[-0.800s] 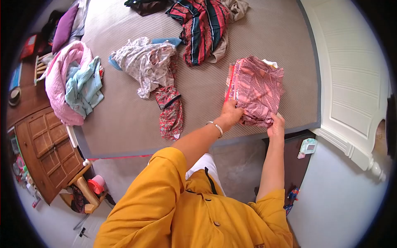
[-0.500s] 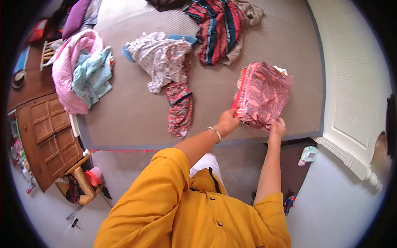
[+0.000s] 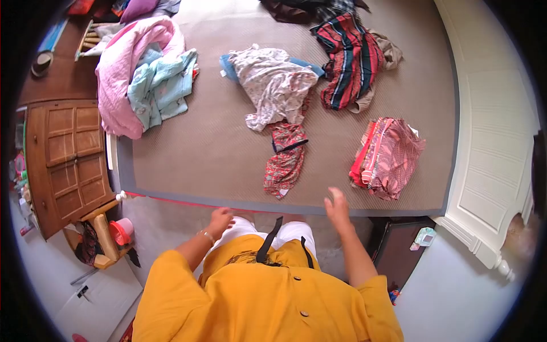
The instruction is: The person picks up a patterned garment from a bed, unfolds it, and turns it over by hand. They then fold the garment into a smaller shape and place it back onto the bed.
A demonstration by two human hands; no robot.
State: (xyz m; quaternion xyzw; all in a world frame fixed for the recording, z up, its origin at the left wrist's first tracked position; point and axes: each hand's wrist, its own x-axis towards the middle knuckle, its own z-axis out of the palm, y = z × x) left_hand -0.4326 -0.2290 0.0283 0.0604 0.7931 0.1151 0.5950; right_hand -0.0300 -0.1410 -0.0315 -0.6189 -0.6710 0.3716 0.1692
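Observation:
My left hand (image 3: 220,221) hangs in front of my body, holding nothing, with its fingers loosely apart. My right hand (image 3: 337,207) is raised at the mattress's near edge, its fingers spread and nothing in them. To its right lies a folded stack of pink and red patterned cloths (image 3: 396,159), apart from the hand. A red floral garment (image 3: 285,162) with a dark band is on the mattress just beyond both hands. Partly over it spreads a crumpled white floral garment (image 3: 270,82), with a blue cloth (image 3: 229,67) showing from underneath.
A red and black striped garment (image 3: 350,62) lies over beige cloth (image 3: 389,50) farther back. Pink bedding (image 3: 119,80) and light-blue cloth (image 3: 162,88) are heaped at left. A wooden cabinet (image 3: 71,154) stands left of the mattress (image 3: 216,165); a white headboard (image 3: 493,142) borders its right.
Both hands have let go of the pink and red stack, which now lies on the mattress. They have drawn back and moved left, and the view has shifted left.

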